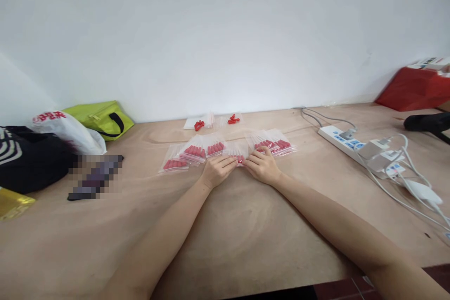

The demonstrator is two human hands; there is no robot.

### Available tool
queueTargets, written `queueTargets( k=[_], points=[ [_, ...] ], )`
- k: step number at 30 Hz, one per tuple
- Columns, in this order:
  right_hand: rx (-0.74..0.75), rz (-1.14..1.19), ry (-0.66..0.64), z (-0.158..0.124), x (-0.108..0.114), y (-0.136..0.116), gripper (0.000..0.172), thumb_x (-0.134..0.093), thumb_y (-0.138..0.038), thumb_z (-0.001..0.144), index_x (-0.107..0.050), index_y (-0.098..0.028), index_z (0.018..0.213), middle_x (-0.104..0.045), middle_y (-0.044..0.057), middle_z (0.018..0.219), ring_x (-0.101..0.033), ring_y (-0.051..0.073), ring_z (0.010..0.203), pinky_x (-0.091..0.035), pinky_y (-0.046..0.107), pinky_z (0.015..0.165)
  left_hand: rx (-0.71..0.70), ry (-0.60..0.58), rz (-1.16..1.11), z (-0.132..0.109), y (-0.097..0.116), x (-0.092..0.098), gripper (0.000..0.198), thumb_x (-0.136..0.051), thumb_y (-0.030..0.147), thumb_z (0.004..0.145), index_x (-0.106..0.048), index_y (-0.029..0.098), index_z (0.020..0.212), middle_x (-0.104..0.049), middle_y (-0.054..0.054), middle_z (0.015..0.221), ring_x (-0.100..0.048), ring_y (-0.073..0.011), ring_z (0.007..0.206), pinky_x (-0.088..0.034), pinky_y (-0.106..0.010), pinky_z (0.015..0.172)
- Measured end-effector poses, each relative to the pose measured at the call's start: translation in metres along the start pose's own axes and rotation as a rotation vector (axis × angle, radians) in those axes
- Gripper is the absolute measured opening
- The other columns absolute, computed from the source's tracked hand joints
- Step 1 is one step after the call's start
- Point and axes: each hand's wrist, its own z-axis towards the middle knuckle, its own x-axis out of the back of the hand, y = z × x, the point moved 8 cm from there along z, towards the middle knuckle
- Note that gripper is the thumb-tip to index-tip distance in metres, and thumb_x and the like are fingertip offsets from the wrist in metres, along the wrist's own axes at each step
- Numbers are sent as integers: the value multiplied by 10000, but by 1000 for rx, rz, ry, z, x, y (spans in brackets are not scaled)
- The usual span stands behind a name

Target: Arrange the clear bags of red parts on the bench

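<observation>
Between my two hands lies a small clear zip bag (235, 149) with red pieces inside, flat on the wooden table. My left hand (217, 171) has its fingers closed at the bag's near left corner. At the near right corner, my right hand (263, 167) is closed on the same bag, its knuckles close to a pile of filled bags (281, 144). Left of my left hand, more bags of red pieces overlap in a row, including an outer bag (175, 164). My fingertips partly cover the bag's near edge.
Near the wall, loose red pieces (233, 119) lie on clear bags. To the right is a white power strip (339, 143) with plugs and trailing cables. A lime-green bag (101, 117), a white plastic bag and a black bag (35, 159) stand left. A red bag (415, 88) sits far right.
</observation>
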Motion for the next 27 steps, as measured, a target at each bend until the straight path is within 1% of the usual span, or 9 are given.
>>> queueTargets(
  k=[3,6,9,12,14,16,20,23,27],
  points=[
    [7,-11,-1,-1,-1,0,229,-427,-124,846,-603,-202,722,-596,-16,643,-460,109,677,-244,329,831,-10,-17,-13,1,1,0,176,-468,199,857,-644,204,861,-698,-13,860,-649,-135,787,-541,-275,700],
    [-47,-15,7,-4,-1,10,234,-422,-114,841,-603,-200,723,-606,-18,651,-475,107,695,-242,329,837,-11,-16,-4,-2,-2,3,174,-465,179,855,-637,194,880,-695,-18,867,-649,-129,771,-545,-278,724],
    [-92,-8,48,-8,2,21,219,-441,-117,841,-610,-204,733,-624,-22,672,-491,105,716,-250,320,834,-21,8,9,-5,-6,8,174,-463,151,850,-629,177,895,-690,-32,868,-648,-132,778,-549,-274,727],
    [-92,-7,64,-10,1,28,174,-480,-149,844,-620,-215,766,-632,-28,679,-501,106,736,-257,316,833,-38,32,20,-6,-6,10,176,-456,131,849,-627,162,875,-688,-41,844,-648,-137,776,-551,-271,714],
    [-61,-24,56,-11,0,29,153,-488,-160,849,-623,-219,805,-628,-30,668,-500,105,737,-257,318,838,-52,36,21,-5,-4,10,183,-445,124,851,-625,157,863,-688,-41,832,-647,-138,765,-553,-271,707],
    [8,-51,38,-12,-2,26,159,-478,-146,855,-619,-216,833,-626,-30,676,-493,100,726,-258,320,845,-63,39,23,-4,-3,10,196,-431,118,852,-624,153,855,-687,-42,822,-647,-140,750,-555,-273,694],
    [151,-108,25,-13,-3,17,184,-448,-119,865,-602,-198,803,-616,-28,692,-472,92,693,-262,326,849,-61,50,41,-3,-3,12,217,-414,107,849,-625,155,843,-680,-44,783,-644,-143,736,-555,-272,673],
    [180,-137,28,-12,-2,14,189,-440,-113,865,-591,-185,775,-598,-28,673,-457,89,669,-267,321,843,-57,69,31,-3,-3,15,204,-425,102,849,-618,150,897,-679,-58,839,-640,-148,777,-549,-280,698],
    [157,-132,21,-10,-2,15,187,-430,-106,867,-587,-178,796,-590,-24,676,-451,89,663,-271,318,840,-112,35,-8,-1,2,12,213,-420,102,861,-594,155,972,-672,-57,919,-629,-147,801,-540,-297,714]
  ],
)
